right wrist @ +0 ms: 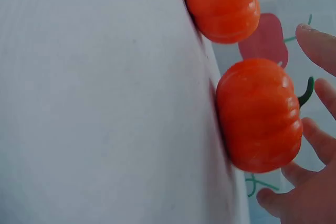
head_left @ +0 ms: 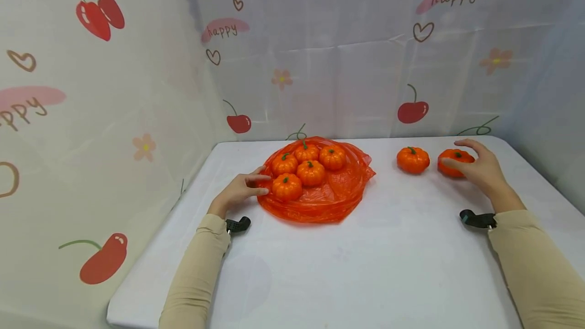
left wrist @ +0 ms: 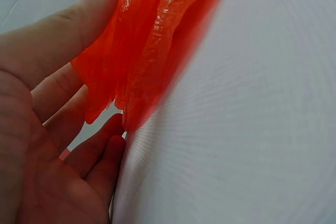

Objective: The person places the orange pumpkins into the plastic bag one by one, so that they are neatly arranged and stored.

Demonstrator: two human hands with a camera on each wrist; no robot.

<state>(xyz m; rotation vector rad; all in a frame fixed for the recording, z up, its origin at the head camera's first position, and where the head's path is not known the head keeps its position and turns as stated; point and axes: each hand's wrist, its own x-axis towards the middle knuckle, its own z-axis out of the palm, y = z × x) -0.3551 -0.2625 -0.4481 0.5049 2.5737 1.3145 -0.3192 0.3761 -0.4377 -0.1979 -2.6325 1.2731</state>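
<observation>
A red plastic bag (head_left: 340,194) lies spread on the table with several small orange pumpkins (head_left: 311,173) with green stems on it. At the bag's left edge, my left hand (head_left: 239,190) holds the thin film between thumb and fingers. In the left wrist view the thumb lies over the crumpled film (left wrist: 142,51), and some fingers pass behind it. My right hand (head_left: 482,166) hovers, fingers spread, around a pumpkin (right wrist: 260,116) at the right; no grip shows. Another pumpkin (head_left: 413,160) sits just left of that one.
A white cloth covers the table (head_left: 347,268). Printed curtains (head_left: 347,85) with cherries and hearts rise behind the table and along its left side. A black wrist device (head_left: 238,224) sits at the left cuff, another black device (head_left: 477,219) at the right.
</observation>
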